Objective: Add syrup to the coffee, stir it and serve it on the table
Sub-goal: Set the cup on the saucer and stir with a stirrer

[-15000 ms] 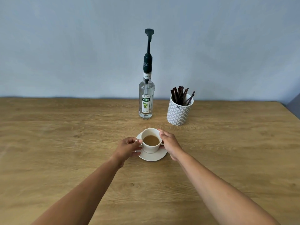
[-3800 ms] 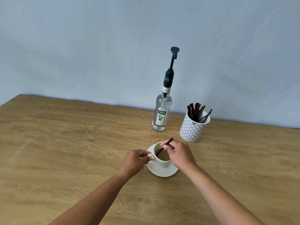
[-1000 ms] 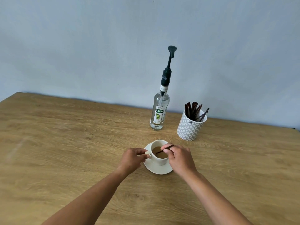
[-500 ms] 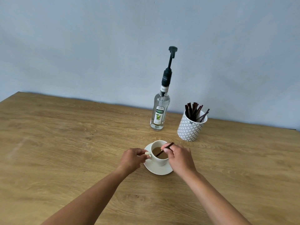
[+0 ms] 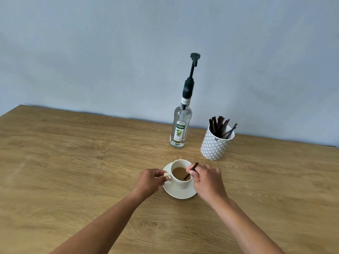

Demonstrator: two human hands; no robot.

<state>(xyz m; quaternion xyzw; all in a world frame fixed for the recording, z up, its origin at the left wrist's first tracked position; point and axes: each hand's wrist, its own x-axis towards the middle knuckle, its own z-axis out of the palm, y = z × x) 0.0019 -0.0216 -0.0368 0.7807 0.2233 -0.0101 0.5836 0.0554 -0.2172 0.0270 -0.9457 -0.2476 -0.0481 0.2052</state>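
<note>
White cup on saucer, tabletop middle, between both hands | left hand pinches its handle | right hand pinches brown stirrer, slanted up-right, tip in coffee | stirring looks underway

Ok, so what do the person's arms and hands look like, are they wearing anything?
The left forearm and right forearm are bare, with no sleeves in view. Neither the left hand nor the right hand shows a glove, ring, watch or bracelet.
</note>
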